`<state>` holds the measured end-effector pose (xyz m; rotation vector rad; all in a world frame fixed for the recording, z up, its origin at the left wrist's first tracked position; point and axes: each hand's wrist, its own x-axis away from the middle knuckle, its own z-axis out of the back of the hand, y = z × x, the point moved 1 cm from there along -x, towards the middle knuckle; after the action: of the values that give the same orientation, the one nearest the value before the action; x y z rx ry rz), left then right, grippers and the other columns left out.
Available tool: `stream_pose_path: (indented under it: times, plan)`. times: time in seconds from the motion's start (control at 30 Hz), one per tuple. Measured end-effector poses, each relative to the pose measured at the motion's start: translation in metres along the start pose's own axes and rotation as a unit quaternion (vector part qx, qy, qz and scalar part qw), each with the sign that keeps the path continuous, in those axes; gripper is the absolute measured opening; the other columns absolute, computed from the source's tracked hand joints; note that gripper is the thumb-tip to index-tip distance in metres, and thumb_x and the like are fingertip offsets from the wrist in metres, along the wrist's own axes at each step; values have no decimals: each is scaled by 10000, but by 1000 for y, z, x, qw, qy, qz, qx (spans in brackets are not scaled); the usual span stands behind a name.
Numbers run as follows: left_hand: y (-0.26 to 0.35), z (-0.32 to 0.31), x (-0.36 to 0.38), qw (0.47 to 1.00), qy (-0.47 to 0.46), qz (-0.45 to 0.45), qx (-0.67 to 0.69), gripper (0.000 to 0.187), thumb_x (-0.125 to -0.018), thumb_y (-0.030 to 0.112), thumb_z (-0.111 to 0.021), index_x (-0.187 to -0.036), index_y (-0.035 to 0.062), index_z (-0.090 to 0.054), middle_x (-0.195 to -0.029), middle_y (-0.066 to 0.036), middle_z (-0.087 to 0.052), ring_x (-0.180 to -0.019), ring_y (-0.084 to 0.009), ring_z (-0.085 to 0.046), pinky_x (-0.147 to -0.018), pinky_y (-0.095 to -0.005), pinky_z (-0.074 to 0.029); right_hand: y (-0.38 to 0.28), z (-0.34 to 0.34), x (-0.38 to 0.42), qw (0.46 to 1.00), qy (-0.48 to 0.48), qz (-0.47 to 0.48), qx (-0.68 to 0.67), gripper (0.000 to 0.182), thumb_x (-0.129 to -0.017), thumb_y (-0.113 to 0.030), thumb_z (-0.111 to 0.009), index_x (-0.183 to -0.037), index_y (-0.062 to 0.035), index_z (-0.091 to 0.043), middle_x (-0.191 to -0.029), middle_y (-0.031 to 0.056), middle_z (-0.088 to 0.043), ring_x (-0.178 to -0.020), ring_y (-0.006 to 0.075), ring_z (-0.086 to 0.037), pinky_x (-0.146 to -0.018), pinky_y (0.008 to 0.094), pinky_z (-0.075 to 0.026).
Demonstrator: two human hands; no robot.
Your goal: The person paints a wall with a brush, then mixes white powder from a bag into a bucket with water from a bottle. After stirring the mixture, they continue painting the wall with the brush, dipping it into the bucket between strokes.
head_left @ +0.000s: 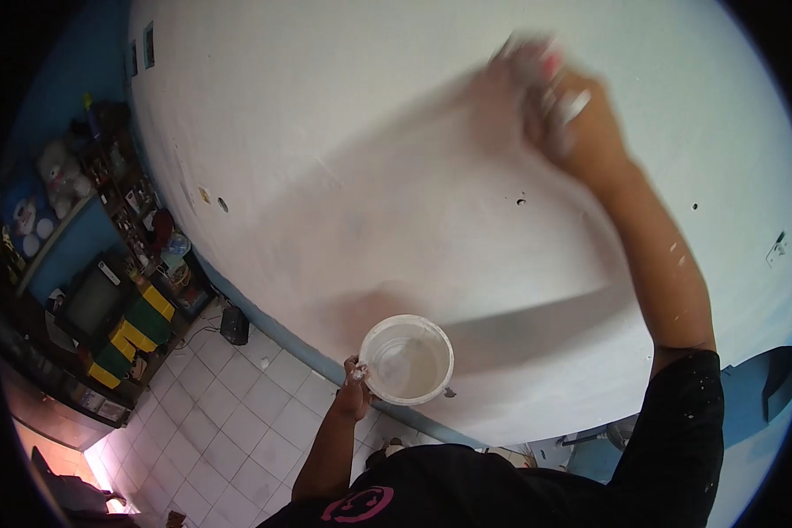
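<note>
My left hand (355, 389) grips the rim of a round white tub (407, 360), which has a little whitish material inside. Raised high against the pale wall (396, 202) is my right hand (561, 104), smeared by motion. Its fingers are bent around something I cannot make out, with a small red patch showing near the fingertips. White spots mark the fingers and forearm. Shadows of the arm and tub fall across the wall.
Shelves (119, 189) with stuffed toys and small items stand at the left, beside a television (92, 304). A black box (234, 326) sits on the tiled floor (229, 414). A blue curved shape (761, 396) is at the right.
</note>
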<state>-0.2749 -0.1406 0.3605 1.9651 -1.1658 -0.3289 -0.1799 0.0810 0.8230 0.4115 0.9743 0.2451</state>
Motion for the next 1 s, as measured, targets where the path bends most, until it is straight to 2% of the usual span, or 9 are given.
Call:
stream_pose_path:
  times: [0.07,0.2,0.3,0.43,0.5,0.6,0.73,0.87,1.0]
  plan:
    - [0,-2,3,1000,21,0,8,659,-739,385,-556,-1232,135,-198,-1239,-112,-342,-1081,-289,-445,-763,-456,-468,20,12,-25,975,89,-30,202,257,-690,-9,-543,-941,-63,-549,-870,118,-596,-740,287,-586,-593,374,-472]
    - [-1,-2,7,999,34,2,16,680,-732,389,-566,-1243,142,-191,-1244,-117,-338,-1093,-292,-430,-772,-470,-462,-9,-28,-12,982,95,40,160,323,-697,-90,-577,-1018,-132,-582,-980,104,-577,-953,271,-549,-821,435,-445]
    - [-13,17,7,999,35,-8,22,684,-732,392,-569,-1246,151,-188,-1250,-122,-332,-1097,-298,-426,-774,-493,-452,-67,-113,49,979,-105,116,130,283,-785,-213,-511,-1046,-125,-576,-1110,163,-531,-1137,418,-423,-905,632,-317]
    - [-6,32,21,998,55,2,28,676,-736,392,-568,-1241,152,-189,-1254,-125,-333,-1092,-309,-429,-764,-530,-440,-136,-146,89,952,-258,160,-48,300,-755,-161,-527,-1044,-98,-574,-1040,122,-577,-1061,355,-520,-900,497,-395]
    - [1,27,31,997,72,15,20,672,-742,390,-562,-1243,151,-183,-1259,-126,-328,-1089,-314,-430,-756,-538,-439,-123,-139,65,957,-262,40,-115,304,-719,-105,-542,-1020,-84,-582,-1101,119,-559,-1042,308,-535,-868,411,-436]
    - [-20,4,30,995,93,18,5,662,-748,390,-554,-1240,151,-180,-1250,-128,-334,-1076,-315,-440,-745,-531,-448,-47,-91,26,965,-226,-91,-95,367,-675,-43,-548,-1041,-70,-560,-1006,137,-598,-840,294,-590,-711,363,-496]
    - [-21,0,34,995,101,-9,5,649,-751,392,-545,-1229,149,-177,-1221,-131,-348,-1043,-301,-466,-734,-488,-464,-17,-24,-41,992,64,-106,-13,316,-679,16,-489,-971,-74,-569,-842,116,-598,-731,288,-574,-628,344,-482]
    - [-32,-4,29,993,115,-21,9,642,-750,383,-547,-1217,145,-177,-1189,-129,-369,-1009,-280,-488,-712,-446,-474,-24,-83,4,985,87,89,121,187,-757,-128,-514,-929,-117,-587,-985,119,-583,-1009,333,-542,-786,472,-462]
    - [-41,4,24,993,110,-27,9,595,-772,356,-535,-1208,153,-184,-1183,-134,-378,-976,-277,-496,-670,-426,-466,-86,-181,114,966,-122,222,47,196,-783,-228,-504,-913,-102,-579,-964,169,-566,-1017,446,-515,-832,627,-385]
